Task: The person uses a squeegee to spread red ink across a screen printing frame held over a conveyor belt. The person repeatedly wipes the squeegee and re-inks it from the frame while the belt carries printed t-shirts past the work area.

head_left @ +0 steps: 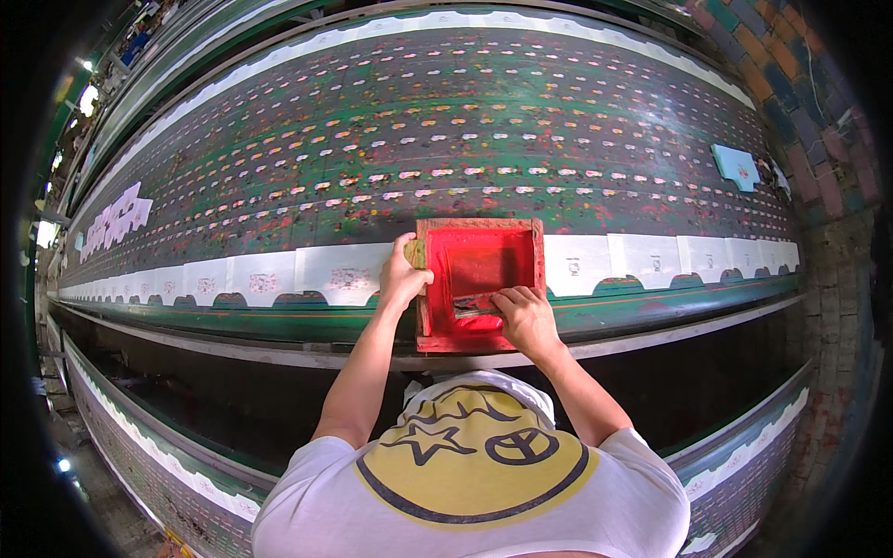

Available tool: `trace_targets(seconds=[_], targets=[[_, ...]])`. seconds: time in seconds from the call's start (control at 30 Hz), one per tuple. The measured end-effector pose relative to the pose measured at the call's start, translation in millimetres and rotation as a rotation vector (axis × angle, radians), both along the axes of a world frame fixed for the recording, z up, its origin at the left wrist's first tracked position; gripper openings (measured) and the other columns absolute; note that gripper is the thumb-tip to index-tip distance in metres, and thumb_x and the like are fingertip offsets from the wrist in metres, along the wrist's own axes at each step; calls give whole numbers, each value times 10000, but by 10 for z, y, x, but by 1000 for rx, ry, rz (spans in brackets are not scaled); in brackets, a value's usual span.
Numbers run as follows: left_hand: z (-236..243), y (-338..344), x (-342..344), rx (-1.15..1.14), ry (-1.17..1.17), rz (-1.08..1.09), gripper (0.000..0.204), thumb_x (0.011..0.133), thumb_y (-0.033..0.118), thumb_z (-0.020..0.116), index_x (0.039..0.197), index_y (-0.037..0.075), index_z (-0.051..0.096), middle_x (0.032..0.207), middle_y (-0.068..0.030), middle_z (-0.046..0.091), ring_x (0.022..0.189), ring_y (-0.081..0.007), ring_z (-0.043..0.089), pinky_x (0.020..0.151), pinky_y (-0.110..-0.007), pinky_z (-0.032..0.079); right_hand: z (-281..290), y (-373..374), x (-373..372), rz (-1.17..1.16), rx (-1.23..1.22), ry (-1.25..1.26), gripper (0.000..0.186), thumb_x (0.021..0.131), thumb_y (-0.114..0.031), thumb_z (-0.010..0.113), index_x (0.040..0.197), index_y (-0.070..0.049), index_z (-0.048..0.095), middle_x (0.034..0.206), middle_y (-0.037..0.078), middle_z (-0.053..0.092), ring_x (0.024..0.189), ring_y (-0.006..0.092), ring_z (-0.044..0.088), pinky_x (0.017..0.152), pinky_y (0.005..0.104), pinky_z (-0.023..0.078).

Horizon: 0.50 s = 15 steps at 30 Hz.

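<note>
A small wooden screen frame [535,237] with red ink inside rests on the near edge of a long green printing table [465,139], over the row of white fabric pieces [577,265]. My left hand [403,279] is closed on the frame's left side, at a yellowish wooden block. My right hand [521,312] grips an ink-stained squeegee [470,307] lying across the lower half of the red inside of the frame. The piece beneath the frame is hidden.
Rows of small coloured prints cover the table. A light blue cloth stack [735,166] sits at the right, white printed pieces [116,219] at the far left. Parallel tables [163,437] run behind the far edge and along both lower sides. A brick floor [809,112] shows at the right.
</note>
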State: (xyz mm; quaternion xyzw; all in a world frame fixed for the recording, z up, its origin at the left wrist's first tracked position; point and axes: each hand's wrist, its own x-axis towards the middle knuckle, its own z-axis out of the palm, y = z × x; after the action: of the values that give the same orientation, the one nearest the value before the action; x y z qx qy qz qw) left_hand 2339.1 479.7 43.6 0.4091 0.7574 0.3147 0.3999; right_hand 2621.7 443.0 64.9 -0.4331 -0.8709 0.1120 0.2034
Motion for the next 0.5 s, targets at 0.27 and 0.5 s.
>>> trace_targets(seconds=[0.27,0.5], targets=[[-147,272,1242,131,-56,-19,920,617,38,827,1480,190,548,1188,-165,768,1091,-353,748,924,-455,598,122,215,1179,-37,56,-33,179,875,-179,753,1022,-77,741,1092,70,764,1043,274,712,920,452,539],[-69,413,2042,14,-38,-40,908,627,7,835,1475,159,550,1216,-134,734,1133,-303,712,942,-418,581,9,293,1961,-49,18,-10,168,881,-177,743,1018,-80,743,1079,71,762,1043,284,714,917,456,541]])
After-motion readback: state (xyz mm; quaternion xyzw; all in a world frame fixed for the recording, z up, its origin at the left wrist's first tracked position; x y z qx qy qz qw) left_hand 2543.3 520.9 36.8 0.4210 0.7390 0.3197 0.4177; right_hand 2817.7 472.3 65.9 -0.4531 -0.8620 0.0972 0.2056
